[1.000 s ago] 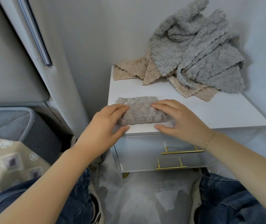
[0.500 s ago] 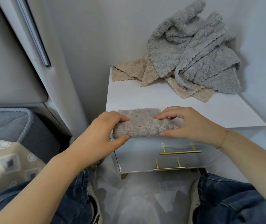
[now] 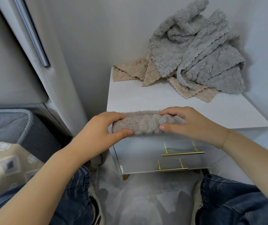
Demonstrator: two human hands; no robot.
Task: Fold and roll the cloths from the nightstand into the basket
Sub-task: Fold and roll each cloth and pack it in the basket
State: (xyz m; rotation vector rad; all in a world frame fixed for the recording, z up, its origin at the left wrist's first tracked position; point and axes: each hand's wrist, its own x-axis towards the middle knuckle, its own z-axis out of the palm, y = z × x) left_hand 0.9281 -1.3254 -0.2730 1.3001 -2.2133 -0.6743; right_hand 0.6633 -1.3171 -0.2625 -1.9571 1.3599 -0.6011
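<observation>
Gripping rolled cloth (image 3: 143,123) w/ left hand (image 3: 97,137) & right hand (image 3: 186,122) at nightstand (image 3: 211,114) front edge.

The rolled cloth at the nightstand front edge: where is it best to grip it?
Grip the rolled cloth at its two ends, one hand from each side, thumbs in front and fingers over the top: it lies sideways, and end pressure probably keeps the roll shut.

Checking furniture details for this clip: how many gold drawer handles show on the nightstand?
2: the upper handle on the top drawer front, the lower handle just beneath it, slightly further left. None seems hidden.
</observation>
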